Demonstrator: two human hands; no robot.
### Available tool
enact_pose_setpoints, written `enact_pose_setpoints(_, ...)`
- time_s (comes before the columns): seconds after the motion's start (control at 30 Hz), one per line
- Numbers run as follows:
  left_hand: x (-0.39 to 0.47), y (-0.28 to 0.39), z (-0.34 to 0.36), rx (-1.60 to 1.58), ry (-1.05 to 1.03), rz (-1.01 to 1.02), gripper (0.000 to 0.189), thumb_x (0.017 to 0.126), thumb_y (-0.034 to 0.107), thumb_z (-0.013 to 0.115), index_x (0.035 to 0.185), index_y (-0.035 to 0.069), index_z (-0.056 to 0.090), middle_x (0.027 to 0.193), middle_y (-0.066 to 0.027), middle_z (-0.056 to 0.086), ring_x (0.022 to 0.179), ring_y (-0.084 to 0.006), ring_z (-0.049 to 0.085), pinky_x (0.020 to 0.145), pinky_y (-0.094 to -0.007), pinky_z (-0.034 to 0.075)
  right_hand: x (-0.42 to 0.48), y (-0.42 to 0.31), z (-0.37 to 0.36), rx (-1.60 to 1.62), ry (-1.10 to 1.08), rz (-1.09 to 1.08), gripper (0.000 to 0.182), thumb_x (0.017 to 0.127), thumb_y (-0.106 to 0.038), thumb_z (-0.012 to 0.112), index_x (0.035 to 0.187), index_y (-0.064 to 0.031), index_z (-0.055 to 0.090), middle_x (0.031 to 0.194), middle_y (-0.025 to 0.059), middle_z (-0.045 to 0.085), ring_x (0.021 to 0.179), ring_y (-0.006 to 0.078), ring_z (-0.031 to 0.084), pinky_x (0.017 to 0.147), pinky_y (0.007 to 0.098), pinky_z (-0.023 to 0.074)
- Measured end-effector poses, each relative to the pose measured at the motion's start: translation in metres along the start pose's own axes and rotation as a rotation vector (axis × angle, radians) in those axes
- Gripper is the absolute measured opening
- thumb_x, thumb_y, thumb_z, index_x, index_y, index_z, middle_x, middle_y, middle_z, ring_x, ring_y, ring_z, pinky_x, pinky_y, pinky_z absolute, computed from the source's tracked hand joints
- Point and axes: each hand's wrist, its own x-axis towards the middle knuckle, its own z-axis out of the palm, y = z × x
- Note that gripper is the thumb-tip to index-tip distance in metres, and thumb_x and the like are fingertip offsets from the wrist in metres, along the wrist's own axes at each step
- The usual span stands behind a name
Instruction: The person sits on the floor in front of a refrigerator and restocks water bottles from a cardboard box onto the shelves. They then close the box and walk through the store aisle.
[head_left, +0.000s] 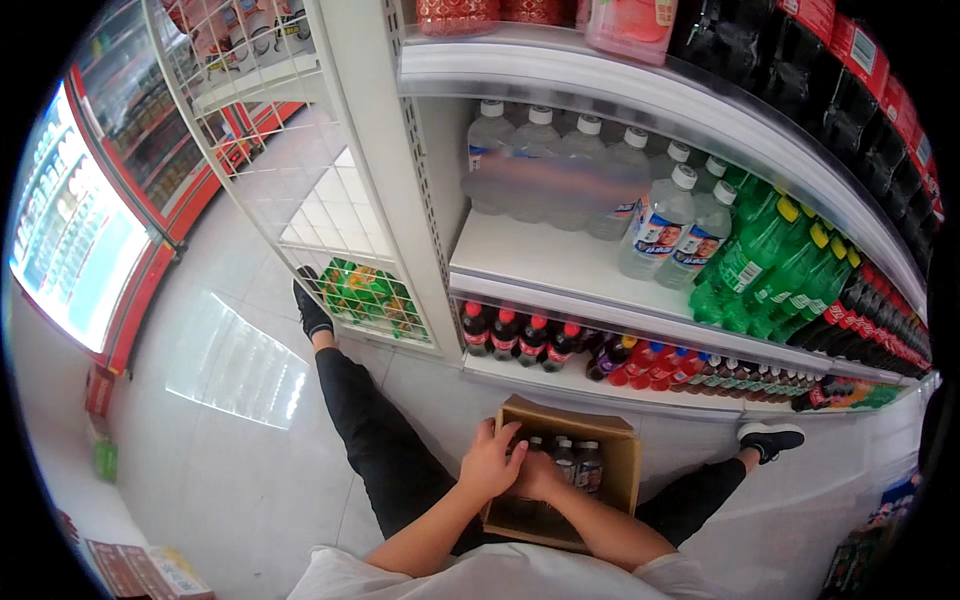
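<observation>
An open cardboard box (571, 416) stands on the floor between my legs. Inside it are several small clear bottles (589, 469) with pale caps and printed labels. My left hand (491, 459) is at the box's left rim, fingers apart and curving inward. Beside it my right hand (535, 477) reaches down into the box, next to a bottle cap. The fingers of my right hand are mostly hidden, so its grip cannot be made out. Whether my left hand touches a bottle is also unclear.
Ahead, a white shelf (517, 251) holds larger clear bottles (660, 232) and green bottles (750, 262). Dark cola bottles (534, 337) and red drink bottles (636, 364) line the lowest shelf. Left are a wire-mesh rack side (330, 187) and a lit red-framed cooler (82, 225).
</observation>
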Motion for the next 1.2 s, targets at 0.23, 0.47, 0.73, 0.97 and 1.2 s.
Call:
enact_pose_setpoints(0.23,-0.005,-0.006,-0.009,-0.028,0.07,0.422,0.058,0.09,0.037,0.068,0.139,0.006,0.057,0.148,-0.0298,0.044,0.138,-0.0497,0.042,0.114,-0.055,0.036,-0.11,-0.022,-0.091,0.403,0.41,0.081,0.07,0.059,-0.025,0.097,0.116,-0.0063,0.062,0.104,0.0129,0.071,0.098,0.0251,0.071,0.086,0.0379,0.0578)
enact_pose_setpoints(0.47,-0.035,0.057,-0.02,-0.381,-0.348,0.371,0.078,0.076,0.014,0.087,0.142,0.002,0.047,0.133,-0.0227,0.057,0.123,-0.0404,0.058,0.103,-0.0435,0.048,-0.156,-0.037,-0.101,0.34,0.641,-0.191,0.07,0.057,-0.024,0.097,0.117,-0.0093,0.066,0.116,0.0128,0.07,0.106,0.0321,0.067,0.092,0.042,0.055)
enact_pose_setpoints(0.73,0.001,0.075,-0.038,-0.514,-0.214,0.461,0.081,0.069,0.006,0.092,0.137,0.006,0.048,0.131,-0.0162,0.061,0.123,-0.0307,0.062,0.101,-0.042,0.052,-0.171,-0.015,-0.089,0.04,0.94,-0.128,0.054,0.072,-0.013,0.084,0.121,-0.0029,0.063,0.134,0.0201,0.059,0.121,0.0419,0.056,0.105,0.0502,0.0459)
enact_pose_setpoints(0.97,0.11,0.172,-0.105,-0.635,0.173,0.598,0.082,0.066,0.001,0.093,0.135,0.006,0.049,0.132,-0.0119,0.061,0.123,-0.0251,0.061,0.103,-0.04,0.051,-0.166,0.017,-0.049,-0.169,0.737,0.274,0.064,0.074,-0.011,0.078,0.133,-0.0029,0.056,0.155,0.0296,0.028,0.134,0.0508,0.041,0.108,0.0574,0.0421)
enact_pose_setpoints(1.2,0.235,0.211,-0.124,-0.468,0.135,0.595,0.065,0.072,0.002,0.089,0.127,-0.001,0.055,0.114,-0.0088,0.07,0.105,-0.0186,0.067,0.093,-0.0356,0.054,-0.159,0.021,-0.05,-0.24,0.738,0.278,0.055,0.074,-0.013,0.079,0.126,-0.0041,0.062,0.159,0.029,0.024,0.129,0.053,0.044,0.103,0.0575,0.0467)
